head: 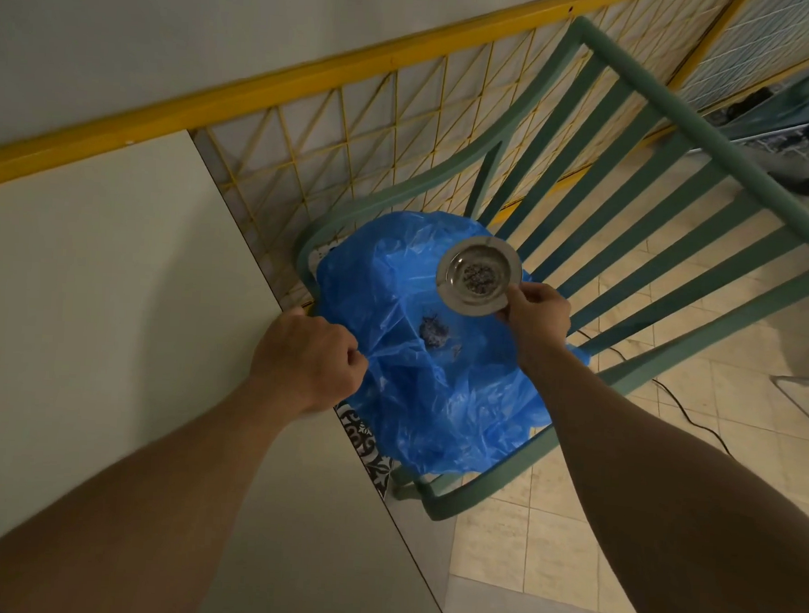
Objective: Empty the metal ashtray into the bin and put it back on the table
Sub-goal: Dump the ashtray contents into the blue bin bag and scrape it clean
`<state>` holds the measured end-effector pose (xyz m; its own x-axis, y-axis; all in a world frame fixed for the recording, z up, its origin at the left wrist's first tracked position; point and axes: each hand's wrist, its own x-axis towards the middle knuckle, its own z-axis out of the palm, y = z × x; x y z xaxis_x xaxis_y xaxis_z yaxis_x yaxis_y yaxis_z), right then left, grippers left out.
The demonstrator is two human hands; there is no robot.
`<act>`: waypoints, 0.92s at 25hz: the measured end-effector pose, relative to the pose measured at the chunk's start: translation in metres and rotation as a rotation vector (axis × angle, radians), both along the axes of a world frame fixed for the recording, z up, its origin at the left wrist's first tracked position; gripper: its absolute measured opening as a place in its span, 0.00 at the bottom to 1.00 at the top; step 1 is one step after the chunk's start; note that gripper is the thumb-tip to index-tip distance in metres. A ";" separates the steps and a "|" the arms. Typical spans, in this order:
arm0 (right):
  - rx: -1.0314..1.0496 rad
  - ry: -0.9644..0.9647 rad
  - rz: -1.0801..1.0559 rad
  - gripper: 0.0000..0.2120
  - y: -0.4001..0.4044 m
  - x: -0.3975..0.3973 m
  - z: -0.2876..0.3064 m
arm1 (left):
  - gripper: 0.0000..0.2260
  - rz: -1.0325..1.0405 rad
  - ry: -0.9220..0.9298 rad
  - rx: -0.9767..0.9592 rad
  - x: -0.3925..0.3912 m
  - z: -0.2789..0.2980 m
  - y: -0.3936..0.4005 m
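Observation:
A round metal ashtray (478, 275) is held by its near rim in my right hand (535, 315), above a blue plastic bin bag (435, 392). The ashtray faces up toward me and dark ash residue shows in its bowl. A dark clump of ash (433, 331) lies inside the bag below. My left hand (309, 353) is closed on the bag's left edge, pulling it toward the white table (111, 314). The bag rests on the seat of a green chair (632, 215).
The white table fills the left side, its edge running diagonally beside the chair. A yellow rail and wire mesh fence (355, 130) stand behind. Beige floor tiles (666, 460) and a black cable (697, 415) lie at the right.

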<state>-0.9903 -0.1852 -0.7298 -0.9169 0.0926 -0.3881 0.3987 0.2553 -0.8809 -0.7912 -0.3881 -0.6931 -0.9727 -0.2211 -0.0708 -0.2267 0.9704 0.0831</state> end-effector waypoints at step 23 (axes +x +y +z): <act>0.661 0.654 0.649 0.07 -0.012 0.008 0.000 | 0.19 0.013 0.015 0.026 -0.001 -0.005 -0.002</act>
